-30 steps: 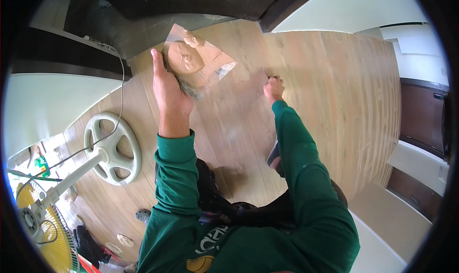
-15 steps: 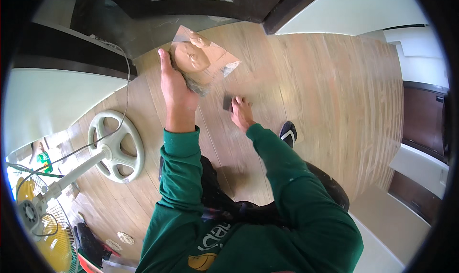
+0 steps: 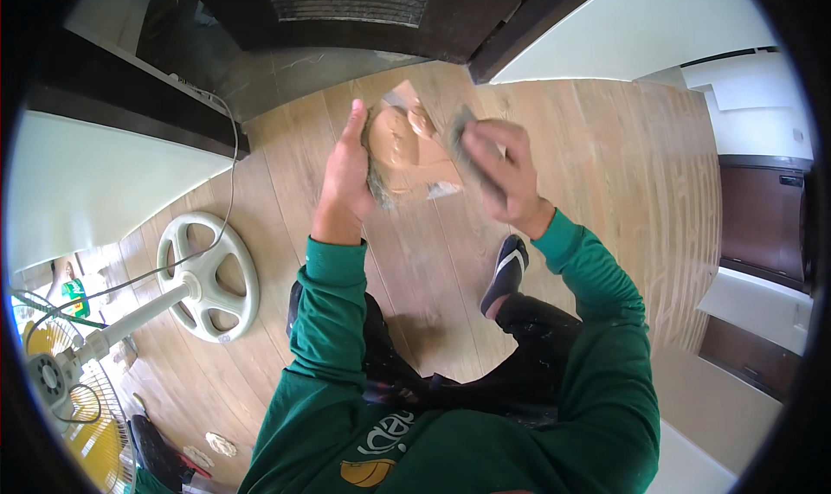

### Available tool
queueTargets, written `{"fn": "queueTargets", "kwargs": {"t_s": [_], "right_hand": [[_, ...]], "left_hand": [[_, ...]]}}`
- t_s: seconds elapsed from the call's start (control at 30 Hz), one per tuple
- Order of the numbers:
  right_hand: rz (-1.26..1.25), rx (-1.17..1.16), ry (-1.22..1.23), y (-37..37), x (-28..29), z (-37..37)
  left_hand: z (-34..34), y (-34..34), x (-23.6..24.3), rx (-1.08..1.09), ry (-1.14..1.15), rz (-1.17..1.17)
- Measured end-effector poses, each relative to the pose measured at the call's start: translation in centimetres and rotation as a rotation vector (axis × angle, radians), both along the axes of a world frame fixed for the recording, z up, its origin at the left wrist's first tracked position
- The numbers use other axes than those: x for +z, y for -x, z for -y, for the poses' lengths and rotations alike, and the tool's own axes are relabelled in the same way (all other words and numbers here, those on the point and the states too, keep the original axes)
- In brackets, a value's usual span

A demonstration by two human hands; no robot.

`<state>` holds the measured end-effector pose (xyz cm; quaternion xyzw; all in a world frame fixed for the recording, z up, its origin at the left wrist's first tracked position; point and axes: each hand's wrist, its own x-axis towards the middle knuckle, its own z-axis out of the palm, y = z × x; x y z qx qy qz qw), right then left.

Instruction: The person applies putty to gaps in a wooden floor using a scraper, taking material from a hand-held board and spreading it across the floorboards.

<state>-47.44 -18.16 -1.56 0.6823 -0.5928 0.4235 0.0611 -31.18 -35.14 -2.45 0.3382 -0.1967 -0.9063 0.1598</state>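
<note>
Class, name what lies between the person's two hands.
In the head view, a flat board loaded with tan putty lies between the left hand and right hand.

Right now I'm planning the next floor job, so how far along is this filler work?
Done: nothing finished shows on the wood floor. In hand: the left hand holds a flat board loaded with tan filler; the right hand sets a scraper against it. Left: the filler itself, none spread on the planks in view.

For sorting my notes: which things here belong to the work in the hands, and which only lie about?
In use:
left hand holding flat board with tan paste
right hand holding scraper blade

Lying about:
standing fan
its cord
</note>
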Motion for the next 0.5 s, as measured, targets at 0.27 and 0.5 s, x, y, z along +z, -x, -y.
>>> {"fn": "queueTargets", "kwargs": {"t_s": [0.27, 0.5], "right_hand": [[-0.232, -0.116, -0.204, 4.1, -2.4, 1.0], [-0.349, 0.059, -0.208, 4.1, 6.0, 1.2]], "left_hand": [[-0.5, -0.1, 1.0, 0.006, 0.098, 0.058], [-0.2, 0.1, -1.0, -0.043, 0.422, 0.41]]}}
